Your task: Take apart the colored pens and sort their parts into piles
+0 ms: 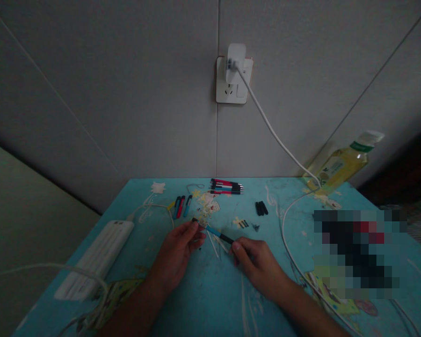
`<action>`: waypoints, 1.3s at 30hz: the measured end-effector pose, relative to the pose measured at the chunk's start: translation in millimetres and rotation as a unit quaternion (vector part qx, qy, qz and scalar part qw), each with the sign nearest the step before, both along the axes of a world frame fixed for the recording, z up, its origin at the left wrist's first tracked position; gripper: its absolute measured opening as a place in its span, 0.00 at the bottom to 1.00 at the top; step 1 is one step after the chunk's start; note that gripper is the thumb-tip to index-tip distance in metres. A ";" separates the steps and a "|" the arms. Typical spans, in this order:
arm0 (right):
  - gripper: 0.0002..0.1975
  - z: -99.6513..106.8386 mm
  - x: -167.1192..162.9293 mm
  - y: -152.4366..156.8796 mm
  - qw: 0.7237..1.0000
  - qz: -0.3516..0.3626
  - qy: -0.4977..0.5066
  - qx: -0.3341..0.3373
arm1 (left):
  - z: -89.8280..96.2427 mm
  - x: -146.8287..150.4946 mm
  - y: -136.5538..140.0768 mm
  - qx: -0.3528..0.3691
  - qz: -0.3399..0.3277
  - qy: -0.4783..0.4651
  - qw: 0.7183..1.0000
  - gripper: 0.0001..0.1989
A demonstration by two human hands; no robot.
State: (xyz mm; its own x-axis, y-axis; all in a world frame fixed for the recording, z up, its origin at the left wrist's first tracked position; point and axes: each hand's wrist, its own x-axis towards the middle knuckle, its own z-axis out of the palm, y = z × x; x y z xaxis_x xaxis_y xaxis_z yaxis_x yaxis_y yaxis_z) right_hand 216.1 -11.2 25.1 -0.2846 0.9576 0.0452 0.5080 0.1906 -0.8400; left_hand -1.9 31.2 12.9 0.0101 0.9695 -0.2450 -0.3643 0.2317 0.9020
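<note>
A pen point(214, 232) with a blue barrel and a black grip lies slantwise between my hands, just above the table. My left hand point(182, 241) pinches its upper end, where a small black tip pokes out past the thumb. Whether that end is joined to the blue barrel I cannot tell. My right hand point(254, 260) has its fingers closed round the black grip, hiding the pen's point. Thin white sticks, like refills point(213, 244), lie under the pen. Left of them rest several short pen barrels with clips point(181, 207), blue, red and dark.
Assembled pens point(227, 186) lie at the back edge. Black grips point(261, 208), small dark pieces point(243, 223) and tiny bits point(256, 227) sit to the right. A power strip point(96, 260) stands left, a bottle point(347, 164) back right. A white cable point(284, 229) crosses the right side.
</note>
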 end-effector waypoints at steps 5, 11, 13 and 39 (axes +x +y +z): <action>0.15 0.7 -2.3 -1.7 0.993 0.036 -0.092 0.060 | -3.6 -4.0 0.8 0.043 0.006 0.012 0.999 0.14; 0.21 -0.5 -6.3 -9.7 0.995 0.082 -0.009 -0.061 | 2.5 -6.3 -0.6 0.099 -0.034 0.021 0.994 0.18; 0.22 -2.4 -11.1 -14.2 0.986 0.105 0.035 -0.128 | 5.8 -7.2 -0.2 0.100 -0.040 0.003 0.994 0.19; 0.15 17.5 35.7 114.0 0.902 -0.089 -0.413 0.082 | -8.7 3.2 -12.0 0.315 0.011 0.436 0.843 0.21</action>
